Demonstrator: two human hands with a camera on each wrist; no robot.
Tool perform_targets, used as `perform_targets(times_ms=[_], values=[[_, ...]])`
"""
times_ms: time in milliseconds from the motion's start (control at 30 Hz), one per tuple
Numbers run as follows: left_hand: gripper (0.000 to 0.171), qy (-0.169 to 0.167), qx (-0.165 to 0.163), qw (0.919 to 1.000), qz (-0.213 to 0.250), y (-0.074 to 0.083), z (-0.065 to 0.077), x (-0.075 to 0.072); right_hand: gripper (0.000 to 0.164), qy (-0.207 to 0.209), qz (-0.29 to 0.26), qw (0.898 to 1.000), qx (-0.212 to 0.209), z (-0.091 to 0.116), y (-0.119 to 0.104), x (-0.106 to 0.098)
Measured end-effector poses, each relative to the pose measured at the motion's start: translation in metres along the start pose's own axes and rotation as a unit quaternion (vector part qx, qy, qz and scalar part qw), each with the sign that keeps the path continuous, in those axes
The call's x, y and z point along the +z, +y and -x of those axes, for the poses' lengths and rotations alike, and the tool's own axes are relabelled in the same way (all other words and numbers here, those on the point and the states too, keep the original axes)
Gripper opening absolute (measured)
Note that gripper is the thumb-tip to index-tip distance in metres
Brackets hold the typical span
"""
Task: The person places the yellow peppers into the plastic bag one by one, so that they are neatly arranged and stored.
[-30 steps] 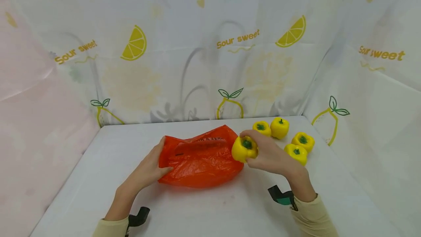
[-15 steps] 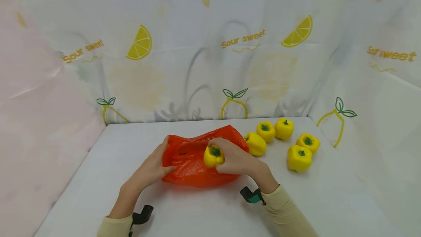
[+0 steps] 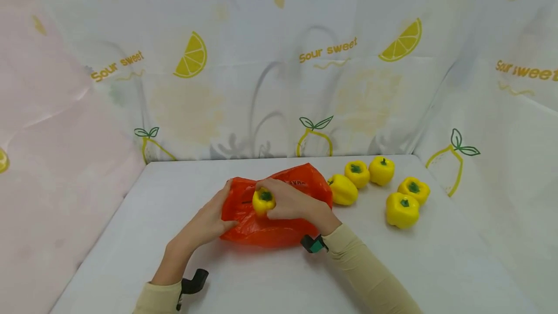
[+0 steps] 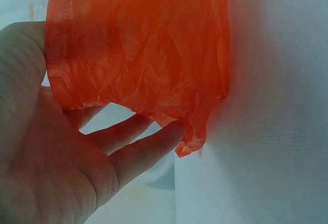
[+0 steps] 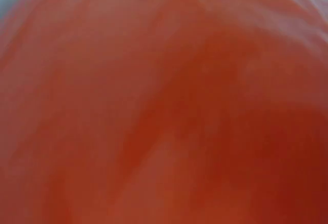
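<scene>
A red plastic bag with dark print lies across the middle of the table. My left hand holds its left edge, with the thumb at the near side and the other fingers toward the far side. In the left wrist view, the fingers are spread along the bag's edge. My right hand grips a yellow bell pepper, green stem showing, which overlaps the bag in the head view. Blurred red plastic fills the right wrist view, where neither hand nor pepper shows.
Just right of the bag lies a yellow bell pepper on its side. Several more stand farther right, one pepper nearest the front. The white table ends at a lemon-print cloth at the back and sides.
My right hand has carried the yellow bell pepper leftward across the bag, uncovering another pepper beside the bag. My left hand keeps its hold on the bag. The head view has turned slightly left.
</scene>
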State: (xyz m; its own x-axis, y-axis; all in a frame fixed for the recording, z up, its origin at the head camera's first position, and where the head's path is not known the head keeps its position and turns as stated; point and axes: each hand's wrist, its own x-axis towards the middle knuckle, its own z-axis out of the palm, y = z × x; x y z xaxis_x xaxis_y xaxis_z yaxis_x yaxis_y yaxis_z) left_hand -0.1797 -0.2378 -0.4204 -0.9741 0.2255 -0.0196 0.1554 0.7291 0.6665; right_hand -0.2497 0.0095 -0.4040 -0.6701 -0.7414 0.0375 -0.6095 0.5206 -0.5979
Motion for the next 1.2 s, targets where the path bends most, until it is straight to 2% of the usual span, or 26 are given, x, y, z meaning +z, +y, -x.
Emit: perform_targets(times_ms=[167,400,667,1033,1200], values=[[0.103,-0.006,0.006,0.9999,0.008,-0.001,-0.002,0.002,0.056,0.009,0.003,1.0,-0.009,-0.014,-0.002,-0.002],[0.102,-0.003,0.023,0.9997,0.007,-0.002,-0.001,0.003,0.056,0.001,0.001,1.0,-0.017,-0.033,-0.001,-0.001],[0.103,-0.005,0.015,0.9999,0.002,-0.001,-0.001,0.004,0.052,-0.012,0.008,0.999,-0.031,-0.047,0.008,0.008],[0.102,0.0,0.02,0.9996,-0.018,0.002,-0.001,0.002,0.048,0.002,0.068,0.997,-0.039,-0.045,0.008,0.012],[0.097,0.003,0.001,0.9996,-0.029,0.001,0.001,0.002,0.054,0.002,0.092,0.996,-0.019,-0.035,0.006,0.007]])
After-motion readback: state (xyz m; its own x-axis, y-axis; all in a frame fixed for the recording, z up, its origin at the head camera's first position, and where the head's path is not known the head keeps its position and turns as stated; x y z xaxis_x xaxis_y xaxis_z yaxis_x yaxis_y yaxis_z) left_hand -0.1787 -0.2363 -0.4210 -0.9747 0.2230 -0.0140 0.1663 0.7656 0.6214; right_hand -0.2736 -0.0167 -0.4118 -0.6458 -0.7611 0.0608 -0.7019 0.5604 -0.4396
